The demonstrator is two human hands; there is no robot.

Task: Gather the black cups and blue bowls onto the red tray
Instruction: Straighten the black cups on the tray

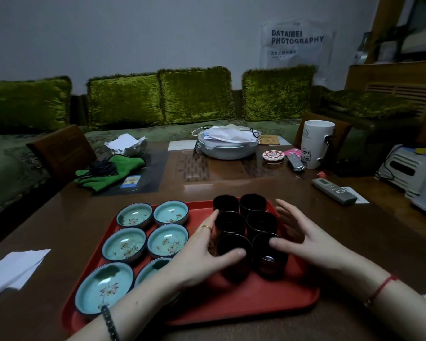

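Six black cups (261,222) between spread, empty left hand (202,249) and right hand (305,239)

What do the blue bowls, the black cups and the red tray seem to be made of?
Blue bowls: probably glazed ceramic; the pale interiors shine and carry painted flowers, with dark rims. Black cups: glossy, perhaps glazed or lacquered; too dark to decide. Red tray: likely plastic; even colour, dull sheen, moulded raised edge.
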